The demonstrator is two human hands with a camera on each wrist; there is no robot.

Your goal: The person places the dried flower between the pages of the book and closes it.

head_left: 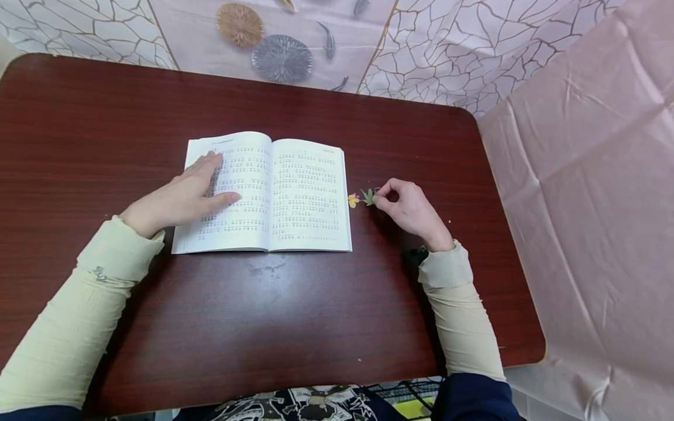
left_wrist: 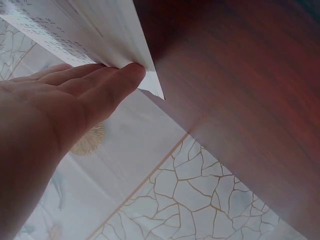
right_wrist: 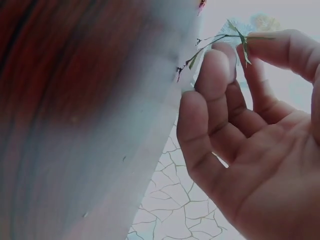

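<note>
An open book (head_left: 308,199) lies on the dark red-brown table, its pages covered in printed lines. My left hand (head_left: 181,197) rests flat on the left page, fingers straight and thumb spread toward the spine; the left wrist view has the fingers against the page near the book's edge. Just beyond the right page, my right hand (head_left: 413,210) pinches a small flower sprig (head_left: 368,197) between thumb and index finger. A yellow flower (head_left: 353,200) shows at the book-side end, with green leaves and tiny purple bits. In the right wrist view its thin stem (right_wrist: 260,37) passes between the fingertips.
The wooden table (head_left: 253,327) has rounded corners. Behind it hangs a patterned cloth (head_left: 421,52) with gold crack lines, and a pinkish creased sheet (head_left: 595,193) covers the right side. A dark object (head_left: 415,257) shows beside the right wrist.
</note>
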